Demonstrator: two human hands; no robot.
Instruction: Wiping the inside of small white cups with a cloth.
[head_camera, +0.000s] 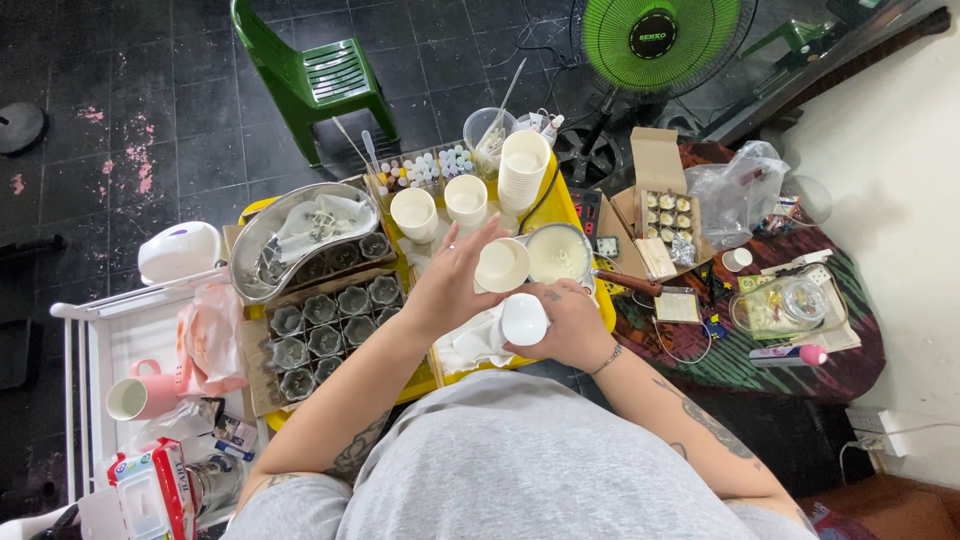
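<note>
Hands meet over the middle of a yellow desk crowded with small containers. The left hand has its fingers curled round a small white paper cup, gripping it tilted so that its open mouth and pale contents face up. The right hand is closed about a second small white cup, held just below the first and close to the body. Just beyond both cups stands a small steel saucepan filled with creamy white liquid, its brown handle pointing to the right. Farther back on the desk are two more white paper cups, standing upright side by side, and a tall stack of white paper cups. To the left lie a brown tray of dark flower-shaped moulds and a kidney-shaped steel basin holding crumpled white paper. A green plastic chair and a green standing fan are on the dark tiled floor beyond.
</note>
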